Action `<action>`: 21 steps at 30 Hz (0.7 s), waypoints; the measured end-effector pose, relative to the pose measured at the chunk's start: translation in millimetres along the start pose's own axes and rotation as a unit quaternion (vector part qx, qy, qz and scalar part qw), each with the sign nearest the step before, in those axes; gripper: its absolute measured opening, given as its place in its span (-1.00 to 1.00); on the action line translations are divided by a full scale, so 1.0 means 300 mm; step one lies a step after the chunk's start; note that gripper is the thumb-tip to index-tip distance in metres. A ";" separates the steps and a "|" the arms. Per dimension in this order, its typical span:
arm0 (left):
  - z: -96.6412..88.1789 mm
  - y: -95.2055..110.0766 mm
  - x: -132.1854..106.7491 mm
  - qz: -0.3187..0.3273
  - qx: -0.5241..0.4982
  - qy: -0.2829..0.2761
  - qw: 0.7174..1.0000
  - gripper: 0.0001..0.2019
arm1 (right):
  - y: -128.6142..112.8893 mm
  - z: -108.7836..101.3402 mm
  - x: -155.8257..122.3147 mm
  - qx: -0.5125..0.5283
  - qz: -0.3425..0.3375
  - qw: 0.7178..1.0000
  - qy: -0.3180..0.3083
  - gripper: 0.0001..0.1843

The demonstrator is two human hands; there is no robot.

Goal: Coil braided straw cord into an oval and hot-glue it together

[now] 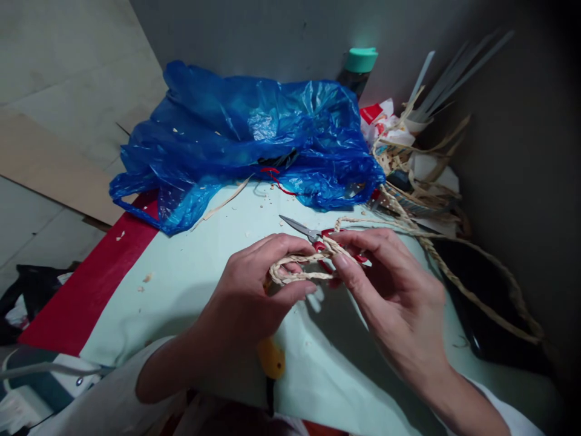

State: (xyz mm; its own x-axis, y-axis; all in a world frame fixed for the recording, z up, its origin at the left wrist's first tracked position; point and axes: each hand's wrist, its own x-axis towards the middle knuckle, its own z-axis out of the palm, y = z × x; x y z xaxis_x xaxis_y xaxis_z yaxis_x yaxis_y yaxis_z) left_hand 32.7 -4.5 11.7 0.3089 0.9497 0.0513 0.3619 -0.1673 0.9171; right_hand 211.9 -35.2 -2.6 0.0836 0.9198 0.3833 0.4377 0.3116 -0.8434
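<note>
My left hand (254,290) is closed around a loop of braided straw rope (299,266), thumb and fingers pinching it. My right hand (390,284) pinches the same rope from the right, fingertips meeting the left hand's. The rope runs off to the right across the table and curves back along the dark edge (476,297). Red-handled scissors (308,233) lie on the pale green table (190,284) just behind my fingers, blades pointing left, handles partly hidden by my right hand.
A crumpled blue plastic bag (245,133) fills the back of the table. Behind it stands a bottle with a teal cap (361,63). A heap of straw strips and paper scraps (417,157) lies at the back right by the wall. A red strip (91,284) borders the table's left side.
</note>
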 end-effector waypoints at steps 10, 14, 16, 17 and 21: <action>0.021 0.012 -0.011 -0.026 -0.061 0.049 0.997 -0.85 | -0.004 -0.009 0.000 0.015 0.036 0.999 -0.032 -0.90; 0.021 0.027 -0.013 -0.063 -0.084 0.072 0.992 -0.86 | -0.006 -0.020 0.013 0.075 0.089 0.992 -0.053 -0.95; 0.021 0.038 -0.014 -0.085 -0.097 0.074 0.989 -0.85 | -0.003 -0.029 0.022 0.123 0.127 0.980 -0.090 -0.95; 0.021 0.044 -0.015 -0.100 -0.104 0.072 0.987 -0.84 | -0.001 -0.033 0.025 0.146 0.145 0.973 -0.104 -0.94; 0.021 0.066 -0.016 -0.166 -0.133 0.062 0.975 -0.84 | 0.012 -0.042 0.025 0.185 0.163 0.962 -0.115 -0.95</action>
State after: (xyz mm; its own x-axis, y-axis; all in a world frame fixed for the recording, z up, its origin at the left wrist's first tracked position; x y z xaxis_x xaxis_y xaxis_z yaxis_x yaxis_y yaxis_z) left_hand 44.0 -14.1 27.2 0.0981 0.9673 -0.2340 0.1769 0.2144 0.9606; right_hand 225.3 -30.0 2.1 -0.0569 0.9982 0.0177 0.0697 0.0216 -0.9973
